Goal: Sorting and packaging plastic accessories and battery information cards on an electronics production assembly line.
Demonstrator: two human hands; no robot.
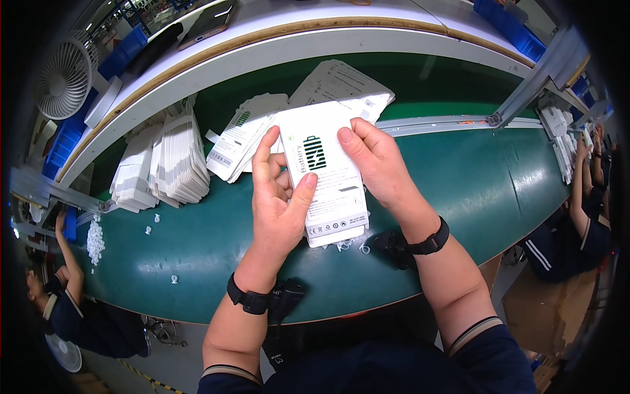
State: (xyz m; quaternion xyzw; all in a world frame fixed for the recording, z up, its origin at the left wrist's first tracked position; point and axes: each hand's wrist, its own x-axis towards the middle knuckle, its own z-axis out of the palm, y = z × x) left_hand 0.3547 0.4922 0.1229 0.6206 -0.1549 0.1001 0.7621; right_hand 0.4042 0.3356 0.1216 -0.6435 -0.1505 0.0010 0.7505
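In front of me, above the green work surface, I hold a flat white carton (338, 187) with green and grey print. My left hand (275, 207) is closed on its left side, the thumb lying over the front face. The thumb and bent fingers of my right hand (384, 164) grip its upper right edge. Whether the carton is folded flat or filled I cannot tell. Just below its lower edge lie small white looped pieces (365, 249), partly hidden. Behind the carton are fanned piles of similar white cartons (344, 85).
Upright stacks of flat white cartons (177, 157) stand at the back left. Small white pieces (95, 241) are heaped at the far left. A shelf (289, 36) spans the back, with a phone (209, 23) and a fan (63, 77). Other people work at both ends.
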